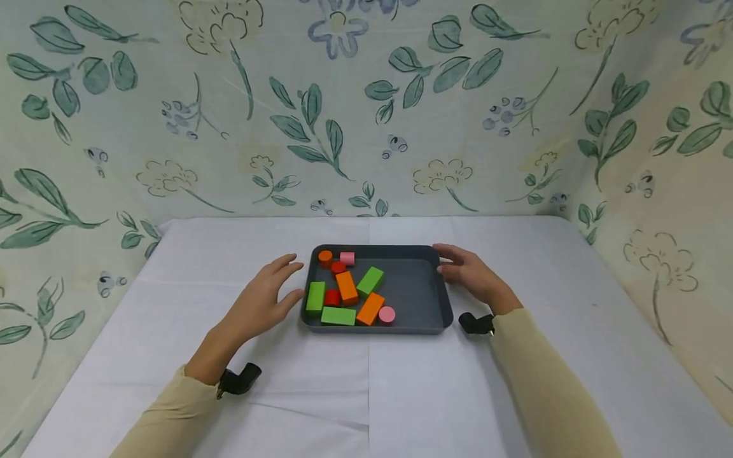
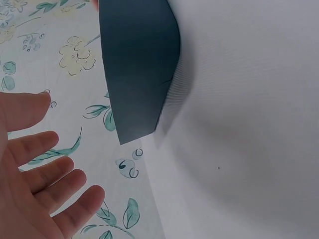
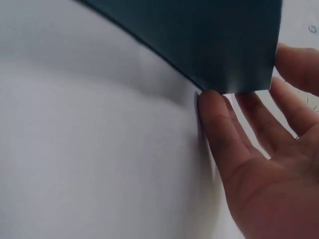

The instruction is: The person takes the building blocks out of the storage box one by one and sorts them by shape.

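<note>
Dark grey tray (image 1: 426, 289) sits flat on the white table, holding green, orange, red and pink blocks, apparently bunched toward its left half.

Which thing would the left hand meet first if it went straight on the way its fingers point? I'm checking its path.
Probably the left wall of the tray: the left hand lies open just beside it, fingers aimed at it, apparently not yet touching.

tray (image 1: 420, 296) mid-table (image 1: 515, 394) | blocks (image 1: 346, 287) in its left half | left hand (image 1: 260, 302) left of tray | right hand (image 1: 472, 273) right
</note>
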`<state>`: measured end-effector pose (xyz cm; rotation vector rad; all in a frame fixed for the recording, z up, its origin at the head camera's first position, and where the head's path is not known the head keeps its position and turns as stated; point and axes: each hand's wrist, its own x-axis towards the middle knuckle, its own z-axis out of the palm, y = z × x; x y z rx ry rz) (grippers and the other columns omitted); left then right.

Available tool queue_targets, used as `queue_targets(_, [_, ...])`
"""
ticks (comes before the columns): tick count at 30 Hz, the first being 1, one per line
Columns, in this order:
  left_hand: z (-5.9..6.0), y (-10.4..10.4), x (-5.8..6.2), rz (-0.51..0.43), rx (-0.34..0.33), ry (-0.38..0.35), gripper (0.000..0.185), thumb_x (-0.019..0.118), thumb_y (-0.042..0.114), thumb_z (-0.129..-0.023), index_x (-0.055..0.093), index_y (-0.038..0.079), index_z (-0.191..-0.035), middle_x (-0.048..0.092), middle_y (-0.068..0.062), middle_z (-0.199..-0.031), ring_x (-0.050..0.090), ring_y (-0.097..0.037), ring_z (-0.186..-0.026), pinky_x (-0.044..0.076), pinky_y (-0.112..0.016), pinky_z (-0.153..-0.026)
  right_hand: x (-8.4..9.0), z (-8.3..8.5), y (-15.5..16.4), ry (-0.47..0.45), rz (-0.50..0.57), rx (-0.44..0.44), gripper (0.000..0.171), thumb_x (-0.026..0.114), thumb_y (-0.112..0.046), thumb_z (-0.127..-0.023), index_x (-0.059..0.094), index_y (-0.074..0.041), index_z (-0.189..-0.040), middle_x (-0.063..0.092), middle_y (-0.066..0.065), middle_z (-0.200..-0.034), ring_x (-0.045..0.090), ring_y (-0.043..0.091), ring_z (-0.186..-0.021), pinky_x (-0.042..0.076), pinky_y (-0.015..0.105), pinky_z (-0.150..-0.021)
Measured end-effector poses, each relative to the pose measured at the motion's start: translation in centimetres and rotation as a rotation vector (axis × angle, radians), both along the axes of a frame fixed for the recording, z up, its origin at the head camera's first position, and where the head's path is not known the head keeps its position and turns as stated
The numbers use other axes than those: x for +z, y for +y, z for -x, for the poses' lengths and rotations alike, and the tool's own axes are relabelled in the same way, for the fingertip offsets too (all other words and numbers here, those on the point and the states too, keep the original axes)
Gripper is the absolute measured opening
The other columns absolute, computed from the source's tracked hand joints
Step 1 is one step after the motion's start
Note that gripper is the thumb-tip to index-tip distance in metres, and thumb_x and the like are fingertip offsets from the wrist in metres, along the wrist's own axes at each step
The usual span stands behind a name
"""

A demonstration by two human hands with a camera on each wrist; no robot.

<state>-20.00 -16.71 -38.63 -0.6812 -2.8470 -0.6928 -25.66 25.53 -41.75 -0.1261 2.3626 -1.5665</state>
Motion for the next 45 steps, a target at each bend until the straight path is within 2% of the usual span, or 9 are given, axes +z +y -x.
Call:
queue_targets(5, [0.3, 0.1, 0.0, -0.023, -0.006, -0.018, 0.053, 0.064, 0.023, -0.095, 0.050, 0.004, -0.142, 0.041, -0.018, -0.155, 0.043, -0.038, -0.140, 0.040, -0.058, -0.113, -0.6, 0.0, 0.4, -0.035, 0.074, -0.001, 0.067, 0.056, -0.010, -0.097, 0.028, -0.015, -0.157, 0.024, 0.015, -0.165, 0.023, 0.039, -0.152, 0.027, 0.057, -0.122])
queue_targets(14, [0.9, 0.5, 0.1, -0.043, -0.014, -0.044, 0.053, 0.063, 0.022, -0.096, 0.049, 0.004, -0.143, 0.041, -0.017, -0.155, 0.042, -0.038, -0.141, 0.039, -0.058, -0.114, -0.9, 0.4, 0.6, -0.058, 0.091, -0.028, 0.067, 0.058, -0.011, -0.097, 0.029, -0.017, -0.157, 0.027, 0.012, -0.164, 0.027, 0.035, -0.152, 0.031, 0.053, -0.121])
queue_targets(21, [1.4, 0.8, 1.3, -0.032, -0.029, -0.035, 0.053, 0.064, 0.023, -0.096, 0.049, 0.006, -0.143, 0.042, -0.016, -0.155, 0.042, -0.036, -0.142, 0.038, -0.056, -0.115, -0.8, 0.5, 0.7, -0.065, 0.080, -0.036, 0.067, 0.058, -0.011, -0.097, 0.027, -0.015, -0.157, 0.023, 0.013, -0.165, 0.025, 0.035, -0.152, 0.029, 0.053, -0.121])
queue_targets(28, [1.9, 0.7, 2.1, 0.065, -0.071, -0.067, 0.051, 0.065, 0.022, -0.095, 0.052, 0.005, -0.141, 0.047, -0.016, -0.152, 0.046, -0.036, -0.139, 0.041, -0.055, -0.113, -0.5, 0.5, 0.5, -0.081, 0.077, -0.015, 0.070, 0.058, -0.012, -0.097, 0.024, -0.014, -0.158, 0.020, 0.014, -0.166, 0.023, 0.037, -0.153, 0.030, 0.054, -0.121])
queue_targets(33, [2.5, 0.8, 2.4, 0.154, -0.120, -0.117, 0.046, 0.066, 0.021, -0.094, 0.057, 0.007, -0.137, 0.055, -0.013, -0.145, 0.052, -0.033, -0.135, 0.044, -0.052, -0.111, -0.5, 0.5, 0.4, -0.087, 0.078, -0.021, 0.070, 0.058, -0.010, -0.097, 0.024, -0.014, -0.158, 0.019, 0.015, -0.166, 0.024, 0.038, -0.152, 0.030, 0.055, -0.121])
queue_targets(39, [3.1, 1.3, 2.2, 0.255, -0.181, -0.191, 0.042, 0.069, 0.020, -0.093, 0.062, 0.007, -0.132, 0.063, -0.008, -0.135, 0.059, -0.027, -0.127, 0.048, -0.048, -0.108, -0.8, 0.7, 0.5, -0.097, 0.084, -0.011, 0.069, 0.058, -0.010, -0.097, 0.024, -0.013, -0.158, 0.019, 0.016, -0.166, 0.029, 0.038, -0.150, 0.031, 0.054, -0.120])
queue_targets(45, [3.2, 2.5, 1.7, 0.396, -0.169, -0.211, 0.054, 0.075, 0.034, -0.087, 0.062, 0.007, -0.132, 0.062, -0.008, -0.134, 0.057, -0.026, -0.125, 0.050, -0.044, -0.106, -0.7, 0.7, 0.4, -0.102, 0.080, -0.008, 0.070, 0.059, -0.010, -0.097, 0.024, -0.016, -0.158, 0.021, 0.015, -0.166, 0.032, 0.037, -0.149, 0.033, 0.053, -0.120])
